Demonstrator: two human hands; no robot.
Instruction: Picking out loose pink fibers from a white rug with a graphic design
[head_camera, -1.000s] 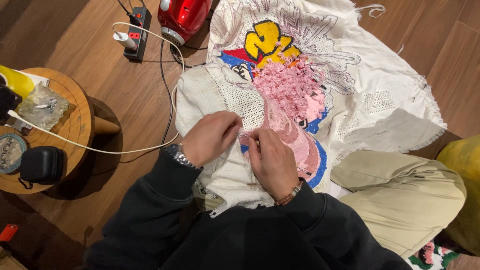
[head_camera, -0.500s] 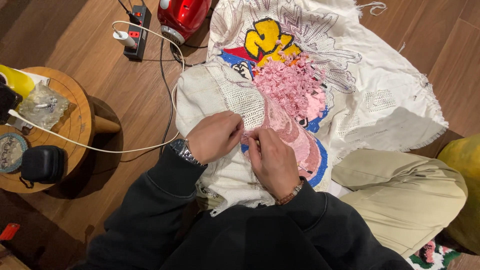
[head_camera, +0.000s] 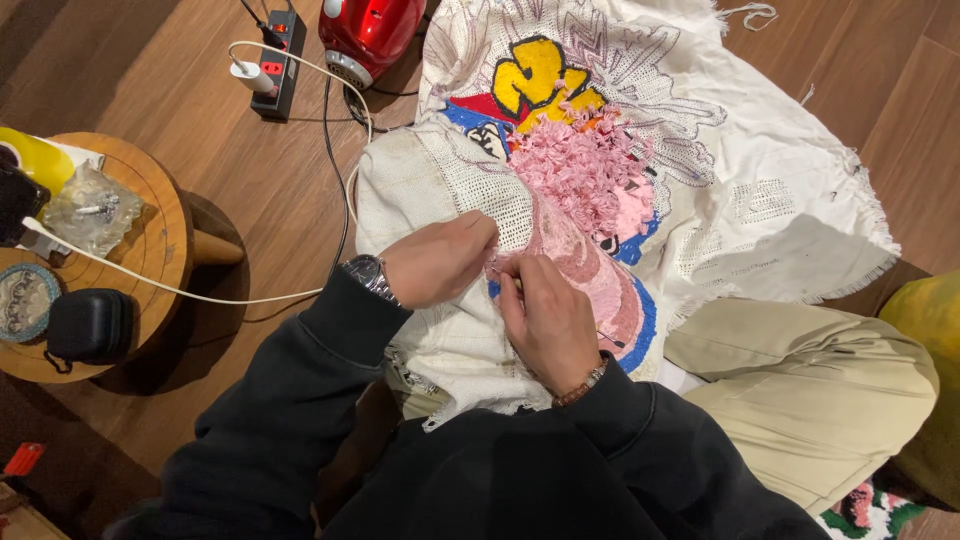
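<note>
A white mesh canvas (head_camera: 780, 200) lies over my lap and the wooden floor, partly filled with tufted pink yarn (head_camera: 585, 175), yellow, red and blue patches. My left hand (head_camera: 440, 258), with a wristwatch, grips a fold of the canvas at the pink area's left edge. My right hand (head_camera: 550, 320), wearing a bead bracelet, pinches a strand of pink yarn at the canvas right beside the left hand's fingertips. Whether a tool is in the right hand is hidden by the fingers. Both sleeves are black.
A round wooden stool (head_camera: 160, 250) at the left bears a black pouch (head_camera: 88, 325), a clear bag (head_camera: 90, 210) and a round tin (head_camera: 22, 300). A white cable (head_camera: 200, 295) runs to a power strip (head_camera: 275, 60). A red appliance (head_camera: 370, 30) stands beyond.
The hands stay together at the pink edge; the fingers shift slightly as they work the yarn. Nothing else has moved.
</note>
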